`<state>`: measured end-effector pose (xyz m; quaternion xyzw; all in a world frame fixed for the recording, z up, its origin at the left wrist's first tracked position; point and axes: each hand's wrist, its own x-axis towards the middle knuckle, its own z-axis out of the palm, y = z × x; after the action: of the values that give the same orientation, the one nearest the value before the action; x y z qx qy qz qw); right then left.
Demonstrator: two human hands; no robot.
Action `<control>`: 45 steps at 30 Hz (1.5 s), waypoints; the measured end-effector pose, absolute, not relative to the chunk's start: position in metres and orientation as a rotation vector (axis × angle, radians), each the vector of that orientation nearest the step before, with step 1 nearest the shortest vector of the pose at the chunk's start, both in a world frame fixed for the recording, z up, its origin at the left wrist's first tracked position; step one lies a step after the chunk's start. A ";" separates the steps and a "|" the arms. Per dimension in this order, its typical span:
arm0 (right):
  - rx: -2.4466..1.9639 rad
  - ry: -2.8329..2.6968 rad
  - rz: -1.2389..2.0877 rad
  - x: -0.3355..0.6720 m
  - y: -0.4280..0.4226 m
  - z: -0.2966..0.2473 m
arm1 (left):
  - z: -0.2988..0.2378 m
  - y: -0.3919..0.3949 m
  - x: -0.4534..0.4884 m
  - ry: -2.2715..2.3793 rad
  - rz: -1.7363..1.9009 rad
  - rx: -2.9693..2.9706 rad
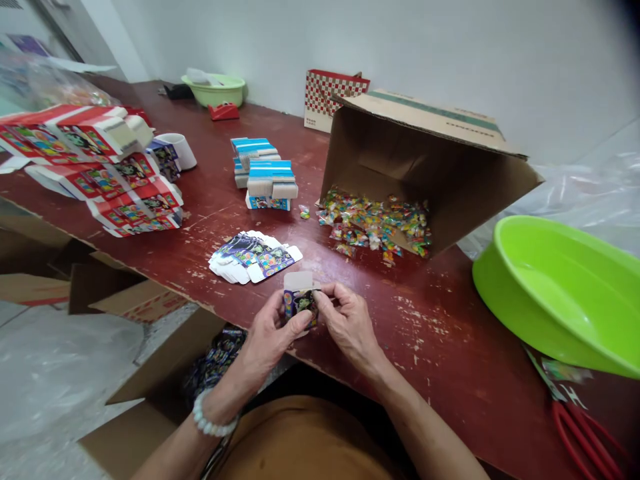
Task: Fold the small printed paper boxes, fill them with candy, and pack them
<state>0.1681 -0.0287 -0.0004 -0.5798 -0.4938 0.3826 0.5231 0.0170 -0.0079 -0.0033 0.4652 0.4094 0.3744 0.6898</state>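
Observation:
Both my hands hold a small printed carton (300,301) just above the near edge of the dark red table (440,333). Its white top flap stands open. My left hand (273,333), with a white bead bracelet on the wrist, grips the carton's left side. My right hand (347,323) pinches its right side near the flap. Just beyond lies a fanned pile of flat unfolded cartons (253,257). A cardboard box (425,167) lies on its side farther back, with several small colourful wrapped sweets (377,223) spilling out of it.
A lime green basin (560,293) sits at the right, red scissors (585,433) near it. Blue-and-white stacked packs (265,173) stand mid-table, red display boxes (100,167) at the left. An open cardboard box (150,400) stands on the floor at lower left. A green bowl (215,88) and a checked bag (330,93) stand at the back.

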 end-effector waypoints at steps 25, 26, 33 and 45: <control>-1.179 -1.067 1.186 0.174 -0.019 -0.014 | -0.007 -0.007 0.014 0.938 0.938 0.865; -1.181 -1.095 1.155 0.174 -0.020 -0.015 | -0.006 -0.008 0.014 0.909 0.847 0.810; -1.216 -1.374 1.155 0.175 -0.022 -0.008 | -0.008 -0.012 0.015 0.862 0.657 0.775; -1.196 -1.090 1.469 0.177 -0.011 -0.003 | -0.012 -0.005 0.013 0.822 0.601 0.947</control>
<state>0.1774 -0.0115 -0.0031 -0.4861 -0.4427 0.5967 0.4601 0.0130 -0.0049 -0.0117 0.4364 0.3785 0.2770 0.7679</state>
